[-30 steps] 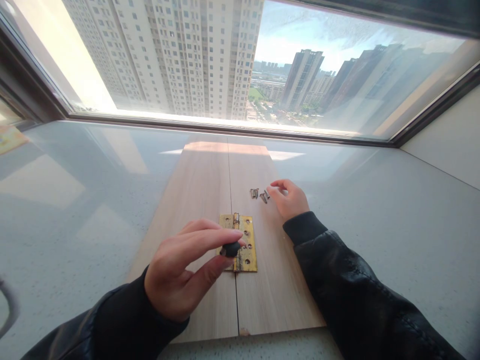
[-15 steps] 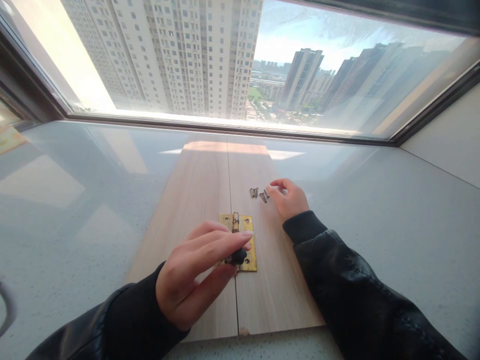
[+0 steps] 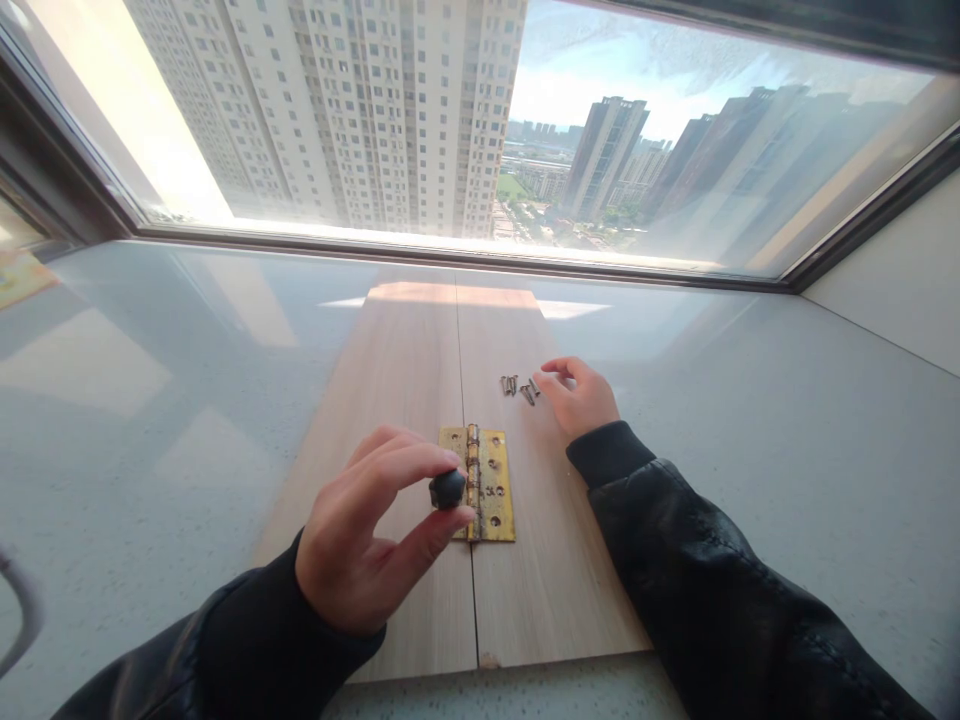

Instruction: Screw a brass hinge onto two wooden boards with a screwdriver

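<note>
My left hand (image 3: 367,530) pinches the black rounded handle of a screwdriver (image 3: 448,489) between thumb and fingers. I look down on the handle's end, so the shaft is hidden. Beneath it a worn brass hinge (image 3: 495,475) lies over the seam between two pale wooden boards (image 3: 555,590); its right leaf shows several screw holes, while part of its left leaf is covered by the hand. My right hand (image 3: 583,400) rests at the right board's edge, fingers loosely bent and a little apart. Its thumb tip is close beside several loose screws (image 3: 527,394); contact cannot be made out.
The boards lie on a speckled white sill (image 3: 735,430) below a large window with a dark frame (image 3: 465,255). At the lower left edge a grey curved object (image 3: 22,610) shows in part. A yellowish item (image 3: 22,280) sits at the far left.
My left hand has shifted left with the screwdriver and its fingers have turned round the handle, uncovering more of the hinge. My right hand and the screws look the same.
</note>
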A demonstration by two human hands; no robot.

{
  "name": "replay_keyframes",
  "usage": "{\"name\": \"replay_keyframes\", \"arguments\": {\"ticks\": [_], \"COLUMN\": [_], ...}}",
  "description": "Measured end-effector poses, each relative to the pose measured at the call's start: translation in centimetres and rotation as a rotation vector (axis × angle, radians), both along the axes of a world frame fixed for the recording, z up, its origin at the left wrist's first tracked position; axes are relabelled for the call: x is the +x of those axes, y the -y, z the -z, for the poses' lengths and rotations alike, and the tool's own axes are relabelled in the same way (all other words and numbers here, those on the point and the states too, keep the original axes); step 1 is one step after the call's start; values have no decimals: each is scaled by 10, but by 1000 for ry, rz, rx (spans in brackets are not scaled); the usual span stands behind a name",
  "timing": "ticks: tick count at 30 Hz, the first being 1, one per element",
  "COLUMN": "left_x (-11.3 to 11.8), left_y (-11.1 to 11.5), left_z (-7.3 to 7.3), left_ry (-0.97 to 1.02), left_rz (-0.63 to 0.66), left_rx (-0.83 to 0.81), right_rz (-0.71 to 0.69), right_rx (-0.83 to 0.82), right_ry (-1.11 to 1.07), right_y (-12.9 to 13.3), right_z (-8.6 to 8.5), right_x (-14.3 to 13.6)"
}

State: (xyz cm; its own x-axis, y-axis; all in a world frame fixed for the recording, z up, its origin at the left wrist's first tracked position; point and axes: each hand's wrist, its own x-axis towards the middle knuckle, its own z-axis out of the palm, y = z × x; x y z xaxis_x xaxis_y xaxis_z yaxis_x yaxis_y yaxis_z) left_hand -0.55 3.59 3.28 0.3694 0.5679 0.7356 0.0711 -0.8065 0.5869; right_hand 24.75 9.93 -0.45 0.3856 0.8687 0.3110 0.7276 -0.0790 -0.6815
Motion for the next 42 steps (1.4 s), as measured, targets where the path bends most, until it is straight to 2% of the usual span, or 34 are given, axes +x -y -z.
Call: {"name": "replay_keyframes", "arguments": {"ticks": [3, 6, 8, 10, 15, 17, 21, 26, 31, 33, 36, 38, 40, 42], "left_x": [0, 1, 0, 0, 0, 1, 2, -2, -4, -4, -3, -2, -1, 0], "left_y": [0, 2, 3, 3, 2, 2, 2, 2, 1, 1, 3, 4, 4, 4], "left_z": [-2, -6, -7, -7, -3, -1, -2, -6, -9, -9, -10, -10, -10, -10], "left_ry": [-71, -107, -99, -70, 79, 90, 81, -41, -71, -57, -57, -51, -31, -25], "left_rz": [117, 237, 272, 258, 78, 55, 155, 267, 294, 218, -7, -88, -32, 113], "left_rx": [49, 2, -34, -45, -60, -59, -78, -63, -79, -33, 54, 82, 68, 13], "right_rz": [-1, 1, 2, 2, 0, 0, 2, -1, 1, 3, 5, 5, 4, 3], "right_rx": [2, 4, 2, 0, -5, -6, -6, 1, -1, -4, -7, -8, -8, -6], "right_ry": [1, 2, 1, 1, 2, 2, 2, 5, 9, 11, 13, 14, 15, 16], "right_y": [0, 0, 0, 0, 0, 0, 0, 0, 0, 0, -1, -1, -1, -1], "right_z": [0, 0, 0, -1, 0, 0, -1, 0, 1, 1, 1, 1, 1, 1], "right_x": [0, 0, 0, 0, 0, -1, -1, 0, 1, 1, 0, 0, 0, 0]}}
